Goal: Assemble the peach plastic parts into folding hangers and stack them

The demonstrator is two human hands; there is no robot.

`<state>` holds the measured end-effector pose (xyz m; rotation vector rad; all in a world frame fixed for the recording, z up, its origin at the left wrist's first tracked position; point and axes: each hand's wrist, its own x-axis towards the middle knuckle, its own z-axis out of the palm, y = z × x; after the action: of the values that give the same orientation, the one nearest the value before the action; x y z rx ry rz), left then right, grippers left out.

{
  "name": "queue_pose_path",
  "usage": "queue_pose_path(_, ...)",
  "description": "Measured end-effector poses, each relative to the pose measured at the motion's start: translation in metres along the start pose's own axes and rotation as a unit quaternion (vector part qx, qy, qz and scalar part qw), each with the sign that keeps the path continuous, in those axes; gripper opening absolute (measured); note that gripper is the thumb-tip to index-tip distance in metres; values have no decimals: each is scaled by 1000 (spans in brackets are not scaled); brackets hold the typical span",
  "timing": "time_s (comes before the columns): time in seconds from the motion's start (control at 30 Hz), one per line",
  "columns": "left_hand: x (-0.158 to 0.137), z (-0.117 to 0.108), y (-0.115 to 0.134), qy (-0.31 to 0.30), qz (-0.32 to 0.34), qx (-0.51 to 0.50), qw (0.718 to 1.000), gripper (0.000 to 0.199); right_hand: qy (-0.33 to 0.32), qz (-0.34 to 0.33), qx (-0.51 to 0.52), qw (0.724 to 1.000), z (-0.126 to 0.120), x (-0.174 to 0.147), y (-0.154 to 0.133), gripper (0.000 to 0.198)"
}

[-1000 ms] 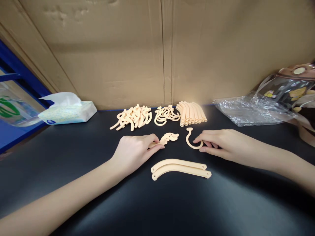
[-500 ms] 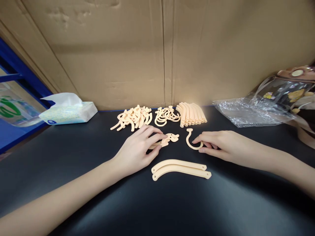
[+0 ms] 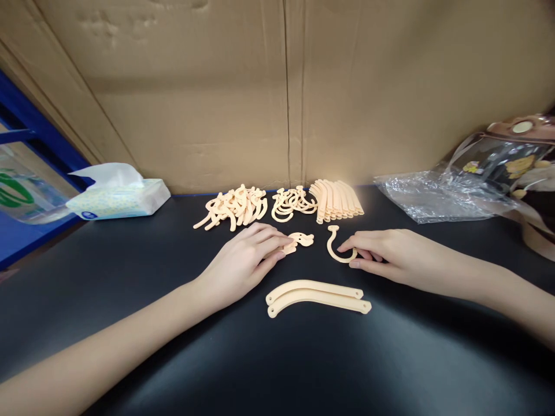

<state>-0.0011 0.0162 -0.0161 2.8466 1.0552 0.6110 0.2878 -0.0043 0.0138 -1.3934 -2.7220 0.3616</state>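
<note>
Right hand [image 3: 384, 253] pinching curved end of hook [image 3: 330, 247]; long axis near-to-far, flat head [image 3: 333, 229] toward desk's [image 3: 217, 364] far edge. Left hand [image 3: 247, 257] on small curved pieces [image 3: 302, 238], grip indeterminable.

Left forearm [image 3: 117, 341] bare as far as I can see, from lower left corner of frame to wrist; long, slim, smooth, broad near picture's edge, narrowing evenly. Left hand [image 3: 243, 260], centre of frame, bare too: slender fingers, softly rounded knuckles. Right forearm [image 3: 489, 283], bare right out to frame's right edge, shorter stretch showing, same slim taper. Right hand [image 3: 399, 254], right of centre: bare, narrow, long-fingered, fingertips tapered; nail detail too small to tell.
</note>
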Motion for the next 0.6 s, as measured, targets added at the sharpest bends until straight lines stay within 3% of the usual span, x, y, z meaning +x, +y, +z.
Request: queue_pose_path(0.6,-1,-1,-4,-6,-12,-26,1000,29,0,-2,-4,1000,0,0,-1,29)
